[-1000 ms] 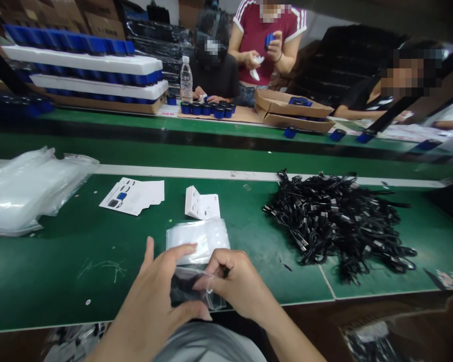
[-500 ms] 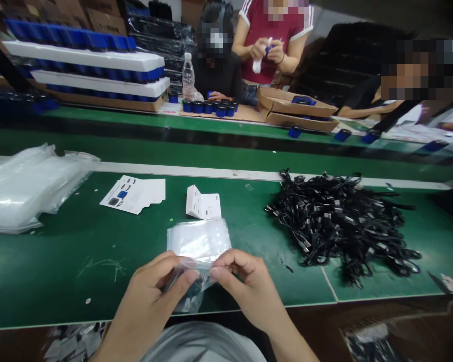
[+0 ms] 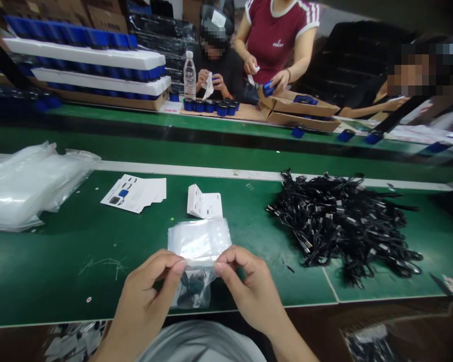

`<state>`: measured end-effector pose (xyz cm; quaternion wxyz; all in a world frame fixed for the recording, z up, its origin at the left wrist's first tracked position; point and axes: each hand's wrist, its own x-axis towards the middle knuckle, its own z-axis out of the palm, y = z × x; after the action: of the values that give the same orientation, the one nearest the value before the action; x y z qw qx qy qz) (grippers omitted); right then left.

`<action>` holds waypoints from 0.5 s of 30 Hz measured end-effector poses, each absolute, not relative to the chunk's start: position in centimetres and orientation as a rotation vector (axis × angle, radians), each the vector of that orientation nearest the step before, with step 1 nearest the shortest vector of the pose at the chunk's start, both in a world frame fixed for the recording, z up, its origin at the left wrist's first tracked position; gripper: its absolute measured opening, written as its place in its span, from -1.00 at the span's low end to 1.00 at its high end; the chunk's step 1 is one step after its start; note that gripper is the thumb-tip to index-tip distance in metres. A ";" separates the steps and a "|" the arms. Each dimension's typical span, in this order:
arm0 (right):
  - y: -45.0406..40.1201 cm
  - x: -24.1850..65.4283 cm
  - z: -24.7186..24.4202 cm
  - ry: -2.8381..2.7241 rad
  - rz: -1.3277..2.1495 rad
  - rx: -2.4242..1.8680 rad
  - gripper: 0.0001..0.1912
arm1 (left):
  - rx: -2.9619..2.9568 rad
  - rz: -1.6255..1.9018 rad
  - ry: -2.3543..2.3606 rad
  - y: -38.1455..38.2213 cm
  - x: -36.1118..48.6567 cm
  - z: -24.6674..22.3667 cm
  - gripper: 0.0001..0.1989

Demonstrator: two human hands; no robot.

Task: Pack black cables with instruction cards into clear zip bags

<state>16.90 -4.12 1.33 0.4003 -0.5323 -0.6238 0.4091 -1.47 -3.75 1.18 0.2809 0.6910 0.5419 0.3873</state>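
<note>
My left hand [image 3: 155,281] pinches the upper left corner of a small clear plastic bag [image 3: 195,290] between thumb and fingertips. At the opposite corner, my right hand [image 3: 245,281] pinches the same top edge. The bag hangs below my fingers near the table's front edge, with something dark inside that I cannot make out clearly. Just beyond it lies a stack of flat clear bags [image 3: 200,239]. Behind that stack sit folded printed leaflets [image 3: 210,204], one of them partly standing up.
A heap of black USB cables [image 3: 343,226] covers the right side of the green table [image 3: 136,281]. More leaflets [image 3: 132,193] and a pile of larger plastic bags [image 3: 26,186] lie left. Across the bench, co-workers handle blue round items near a bottle [image 3: 189,78] and cardboard boxes [image 3: 298,118].
My left hand has moved left along the bag's top edge, and the bag now hangs spread flatter. Across the bench, the standing co-worker has lowered a blue item towards the cardboard box.
</note>
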 end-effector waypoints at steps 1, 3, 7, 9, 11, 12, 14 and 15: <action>-4.1 16.9 1.3 -1.567 1.056 -1.333 -0.85 | 1.842 1.056 1.452 -3.8 -1.4 1.3 -0.81; -4.0 16.7 1.3 -1.535 1.132 -1.282 -0.90 | 1.777 1.103 1.466 -3.9 -1.1 1.5 -0.78; -3.8 16.0 1.0 -1.397 1.233 -1.159 -0.86 | 1.606 1.139 1.508 -4.2 -0.5 1.4 -0.75; -3.9 15.4 0.6 -1.294 1.194 -1.140 -0.79 | 1.585 1.093 1.468 -4.2 -0.1 1.0 -0.75; -4.3 14.7 0.1 -1.242 1.117 -1.148 -0.84 | 1.621 1.058 1.422 -4.4 0.4 0.5 -0.76; -4.6 14.4 -0.3 -1.253 1.072 -1.153 -0.86 | 1.649 1.064 1.418 -4.5 0.6 0.3 -0.77; -5.2 13.8 -0.8 -1.330 1.017 -1.146 -0.84 | 1.690 1.133 1.438 -4.9 1.1 -0.2 -0.80; -5.5 13.6 -1.1 -1.376 1.005 -1.127 -0.83 | 1.707 1.181 1.440 -5.1 1.3 -0.4 -0.81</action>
<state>13.58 -5.52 -1.07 0.5223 -0.4704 -0.5744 0.4195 1.32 -5.13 -0.37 0.3028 0.6441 0.5431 0.4455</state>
